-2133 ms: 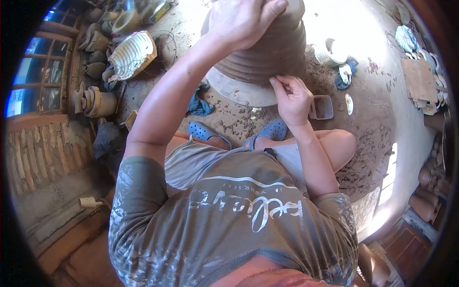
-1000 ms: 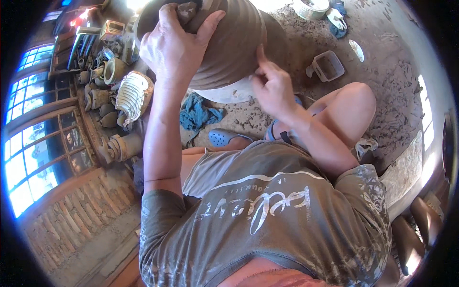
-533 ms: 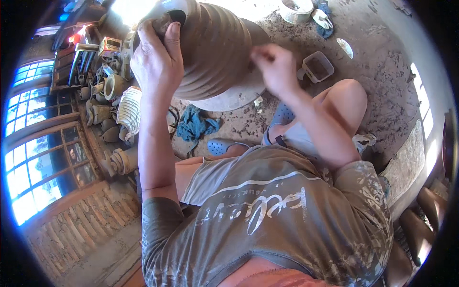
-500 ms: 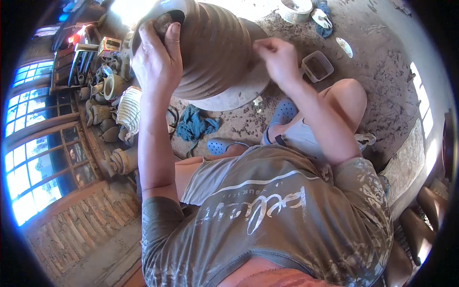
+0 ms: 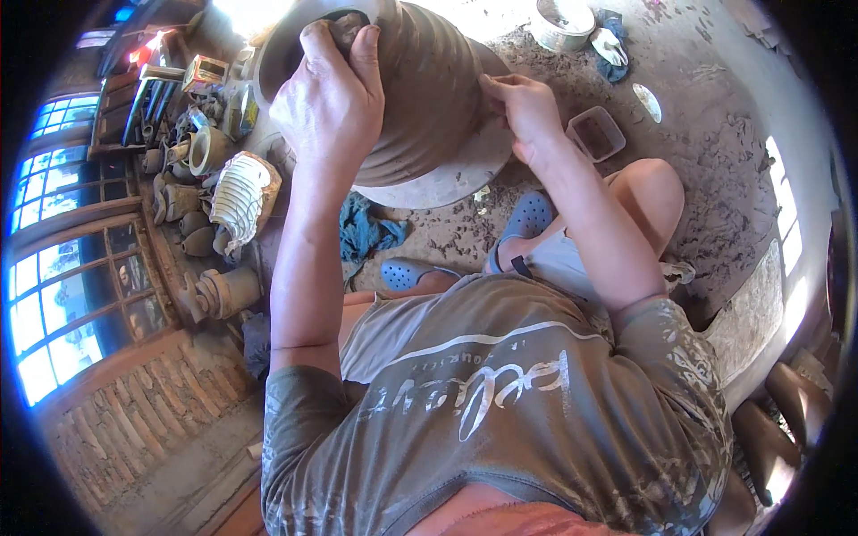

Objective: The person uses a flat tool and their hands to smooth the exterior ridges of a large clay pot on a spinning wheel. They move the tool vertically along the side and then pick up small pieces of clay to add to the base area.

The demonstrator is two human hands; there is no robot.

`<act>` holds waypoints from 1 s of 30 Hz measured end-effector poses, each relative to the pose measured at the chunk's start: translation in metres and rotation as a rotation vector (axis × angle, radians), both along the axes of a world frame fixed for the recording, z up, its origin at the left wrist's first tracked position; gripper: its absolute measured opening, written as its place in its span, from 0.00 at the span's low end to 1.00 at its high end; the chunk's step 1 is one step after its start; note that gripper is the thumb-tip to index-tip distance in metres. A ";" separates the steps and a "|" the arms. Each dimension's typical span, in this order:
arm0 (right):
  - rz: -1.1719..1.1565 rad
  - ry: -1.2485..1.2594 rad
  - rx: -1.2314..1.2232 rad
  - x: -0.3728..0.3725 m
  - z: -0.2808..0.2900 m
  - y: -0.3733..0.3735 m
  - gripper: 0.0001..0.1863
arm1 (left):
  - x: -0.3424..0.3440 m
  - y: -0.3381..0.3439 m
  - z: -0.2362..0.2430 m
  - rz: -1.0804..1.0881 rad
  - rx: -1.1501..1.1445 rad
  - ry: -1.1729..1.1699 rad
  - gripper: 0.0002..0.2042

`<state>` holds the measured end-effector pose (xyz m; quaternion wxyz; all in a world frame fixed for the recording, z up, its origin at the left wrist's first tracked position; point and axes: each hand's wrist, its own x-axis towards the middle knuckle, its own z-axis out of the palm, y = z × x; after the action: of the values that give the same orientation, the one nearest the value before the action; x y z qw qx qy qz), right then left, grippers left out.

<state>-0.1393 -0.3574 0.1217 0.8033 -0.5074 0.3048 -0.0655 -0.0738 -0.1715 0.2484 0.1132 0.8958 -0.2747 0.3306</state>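
Observation:
A large brown clay pot (image 5: 429, 89) with ridged walls stands on a round pale disc (image 5: 447, 181) in front of me. My left hand (image 5: 331, 112) is at the pot's mouth, thumb and fingers closed round a brown lump (image 5: 349, 32) that looks like wet clay. Low on the pot's right side, near its base, my right hand (image 5: 534, 116) has its thumb and forefinger pinched together against or close to the wall. What lies between those fingertips, if anything, is too small to make out.
Clay crumbs cover the floor. A clear plastic tub (image 5: 597, 134), a white bucket (image 5: 561, 22) and a teal cloth (image 5: 368, 230) lie around the disc. Several small pots and a white ribbed vessel (image 5: 243, 198) crowd the left side, below windows.
My left hand has shifted right across the pot's mouth, still round the lump. The right hand, blurred before, is now steadier and slightly lower beside the pot's base. The whole view has shifted slightly.

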 end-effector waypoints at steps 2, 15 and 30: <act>-0.034 0.016 0.042 -0.012 -0.001 0.015 0.12 | -0.001 0.000 -0.003 0.031 0.014 -0.001 0.21; 0.178 -0.277 -0.549 -0.091 -0.035 0.089 0.11 | 0.005 0.015 0.001 -0.064 -0.018 0.011 0.22; 0.234 -0.407 -1.094 -0.047 -0.007 0.038 0.21 | 0.024 0.047 0.010 -0.239 -0.183 0.297 0.24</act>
<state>-0.1862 -0.3192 0.1150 0.4694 -0.8551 0.0087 -0.2202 -0.0502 -0.1243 0.2586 0.2718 0.8817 -0.3281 0.2027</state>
